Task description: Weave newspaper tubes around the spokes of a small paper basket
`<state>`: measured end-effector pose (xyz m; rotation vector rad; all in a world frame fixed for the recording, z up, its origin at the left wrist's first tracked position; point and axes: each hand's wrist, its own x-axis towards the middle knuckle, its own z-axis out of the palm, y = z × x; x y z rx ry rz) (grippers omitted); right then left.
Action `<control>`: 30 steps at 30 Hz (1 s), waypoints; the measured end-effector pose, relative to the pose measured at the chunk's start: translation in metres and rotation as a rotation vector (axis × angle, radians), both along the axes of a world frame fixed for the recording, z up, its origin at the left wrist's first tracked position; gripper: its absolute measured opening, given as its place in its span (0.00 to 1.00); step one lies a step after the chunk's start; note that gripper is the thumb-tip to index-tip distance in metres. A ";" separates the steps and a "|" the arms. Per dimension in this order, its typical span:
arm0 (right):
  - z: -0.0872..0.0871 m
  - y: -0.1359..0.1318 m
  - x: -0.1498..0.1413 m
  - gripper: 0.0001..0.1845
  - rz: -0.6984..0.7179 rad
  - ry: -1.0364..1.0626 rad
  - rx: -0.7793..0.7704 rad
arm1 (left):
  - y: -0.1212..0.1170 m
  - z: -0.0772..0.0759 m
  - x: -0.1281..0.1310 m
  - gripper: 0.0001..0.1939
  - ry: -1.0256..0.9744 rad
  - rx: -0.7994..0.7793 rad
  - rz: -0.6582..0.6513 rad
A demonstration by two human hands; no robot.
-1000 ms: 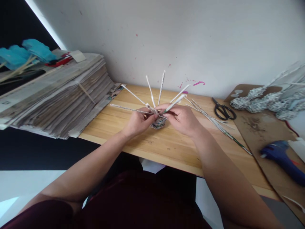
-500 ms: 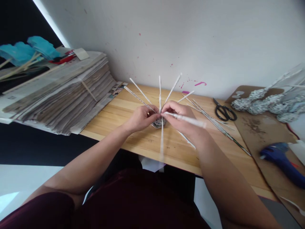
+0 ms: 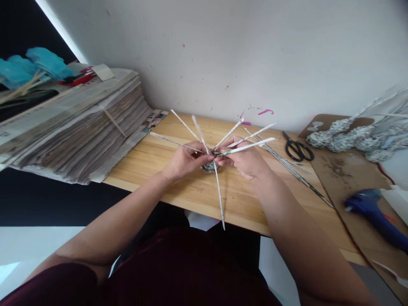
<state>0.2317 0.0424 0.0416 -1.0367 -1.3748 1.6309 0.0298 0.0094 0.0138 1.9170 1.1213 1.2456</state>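
Between my hands sits a small round woven paper piece (image 3: 209, 167), with several rolled newspaper sticks fanning outward from it. My left hand (image 3: 185, 162) is closed on its left side, thumb pressed at the centre. My right hand (image 3: 244, 157) pinches near the centre on the right, where a white paper stick (image 3: 251, 145) with a green patch runs through the fingers and points right. Another paper stick (image 3: 219, 191) hangs toward me past the table's front edge. My fingers hide part of the weave.
Loose paper sticks (image 3: 296, 173) and black scissors (image 3: 298, 147) lie right of my hands. Farther right are a blue glue gun (image 3: 372, 214) on cardboard (image 3: 338, 187) and woven paper pieces (image 3: 339, 136). A tied newspaper stack (image 3: 105, 123) stands at left.
The sticks have turned around the centre. The one over my right hand has swung from pointing right and toward me to slightly away. My right hand has shifted slightly.
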 end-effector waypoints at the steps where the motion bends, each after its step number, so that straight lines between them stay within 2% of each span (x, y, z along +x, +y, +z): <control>1: -0.001 0.000 0.001 0.08 0.009 0.006 0.016 | 0.000 0.000 0.000 0.09 0.019 0.019 0.004; 4: 0.001 0.001 0.008 0.05 0.113 -0.012 0.072 | 0.000 0.001 0.000 0.08 0.077 0.069 0.025; 7: 0.004 0.002 0.015 0.07 0.227 -0.076 0.196 | -0.001 0.001 0.000 0.07 0.101 0.087 0.042; 10: 0.005 0.002 0.018 0.08 0.236 -0.208 0.413 | 0.000 0.000 0.001 0.07 0.110 0.103 0.027; 13: 0.006 0.002 0.019 0.07 0.202 -0.293 0.518 | 0.001 -0.001 0.002 0.06 0.112 0.122 0.002; 18: 0.008 0.003 0.022 0.07 0.212 -0.347 0.562 | 0.003 -0.002 0.001 0.07 0.091 0.107 -0.011; 21: 0.007 0.003 0.021 0.02 0.139 -0.381 0.624 | 0.004 -0.001 0.000 0.08 0.085 0.089 -0.034; 24: 0.005 0.003 0.017 0.04 0.088 -0.411 0.621 | 0.005 0.001 0.001 0.10 0.081 0.079 -0.042; 30: 0.004 0.002 0.014 0.06 0.103 -0.284 0.552 | -0.003 0.004 0.007 0.09 0.071 0.081 0.089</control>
